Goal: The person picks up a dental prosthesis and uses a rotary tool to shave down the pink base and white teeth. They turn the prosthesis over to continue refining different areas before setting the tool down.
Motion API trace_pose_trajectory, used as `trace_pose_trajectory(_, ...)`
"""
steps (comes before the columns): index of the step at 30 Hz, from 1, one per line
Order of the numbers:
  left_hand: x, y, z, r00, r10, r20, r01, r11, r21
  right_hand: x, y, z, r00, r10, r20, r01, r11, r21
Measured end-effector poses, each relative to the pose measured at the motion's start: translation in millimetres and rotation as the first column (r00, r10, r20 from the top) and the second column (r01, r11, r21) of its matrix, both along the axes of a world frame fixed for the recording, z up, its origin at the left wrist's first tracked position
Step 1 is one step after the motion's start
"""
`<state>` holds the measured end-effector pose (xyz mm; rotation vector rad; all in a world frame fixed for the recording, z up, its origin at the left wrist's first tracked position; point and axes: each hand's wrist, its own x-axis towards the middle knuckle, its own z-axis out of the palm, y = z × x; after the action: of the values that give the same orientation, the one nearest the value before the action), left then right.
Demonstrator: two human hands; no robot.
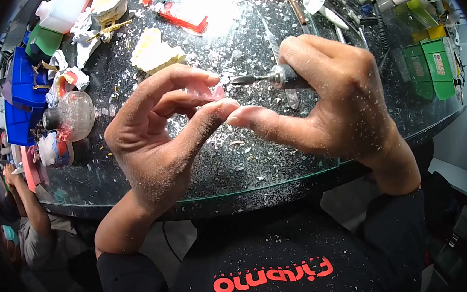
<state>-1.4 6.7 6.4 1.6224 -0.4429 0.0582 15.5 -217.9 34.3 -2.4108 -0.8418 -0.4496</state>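
Observation:
Between the thumb and fingers of my left hand (160, 127) is a small pink translucent piece (215, 92), partly hidden by the fingertips. My right hand (344, 93) is wrapped round a dark rotary handpiece (288, 78). Its pointed metal bur (243, 80) faces left, a short way to the right of the pink piece. The two thumb tips meet or nearly meet below the bur. White dust and flakes cover both hands and the dark glossy table (247, 175).
Behind my left hand lies a cream plaster cast (155, 52). A glass jar (77, 115) and blue bin (23, 91) stand left. A metal tool (270, 39) lies behind the handpiece; green boxes (438, 68) stand right. Another person's arm (32, 206) shows at far left.

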Motion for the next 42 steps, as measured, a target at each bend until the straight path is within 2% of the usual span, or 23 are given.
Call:
trace_pose_trajectory(2,-0.7,-3.6,-3.4,0.997,0.001,-0.076,-0.011,0.992,-0.125,-0.5,-0.7,1.6,0.999,-0.005,-0.038,0.004,1.000,-0.028)
trace_pose_trajectory(5,1.0,0.0,-6.6,0.999,-0.005,-0.040,0.002,0.997,-0.075,-2.1,0.6,1.5,0.997,-0.017,-0.070,0.014,0.999,-0.041)
trace_pose_trajectory(8,-6.0,-5.8,5.7,0.992,0.056,-0.117,-0.051,0.998,0.045,-2.5,2.2,0.5,0.998,0.002,-0.058,-0.006,0.998,-0.067)
trace_pose_trajectory(14,-2.3,-2.5,-3.2,0.977,0.036,0.211,-0.072,0.983,0.168,-5.1,5.2,-3.3,0.999,0.016,-0.052,-0.020,0.996,-0.087)
trace_pose_trajectory(23,-5.7,-5.0,2.2,0.942,0.074,0.327,-0.167,0.950,0.266,-6.0,4.9,-2.1,0.997,0.003,-0.080,-0.013,0.992,-0.129)
trace_pose_trajectory(29,-2.4,-2.9,2.5,0.893,0.024,0.450,-0.183,0.932,0.313,-7.0,5.0,1.7,0.996,0.001,-0.084,-0.015,0.987,-0.162)
trace_pose_trajectory(32,-2.3,-2.1,3.4,0.890,0.010,0.455,-0.190,0.917,0.351,-5.4,3.9,-2.1,0.998,0.007,-0.070,-0.016,0.991,-0.130)
trace_pose_trajectory(35,-3.1,-2.1,2.8,0.873,0.010,0.488,-0.197,0.922,0.333,-6.7,5.0,-1.1,0.998,0.017,-0.056,-0.023,0.993,-0.115)
trace_pose_trajectory(38,1.6,-5.0,-3.3,0.832,0.081,0.549,-0.254,0.935,0.247,-5.1,3.5,-1.7,0.998,0.011,-0.057,-0.018,0.994,-0.111)
trace_pose_trajectory(42,1.4,-4.5,-3.2,0.840,0.048,0.541,-0.203,0.951,0.232,-7.4,4.7,1.6,0.998,0.030,-0.052,-0.036,0.990,-0.137)
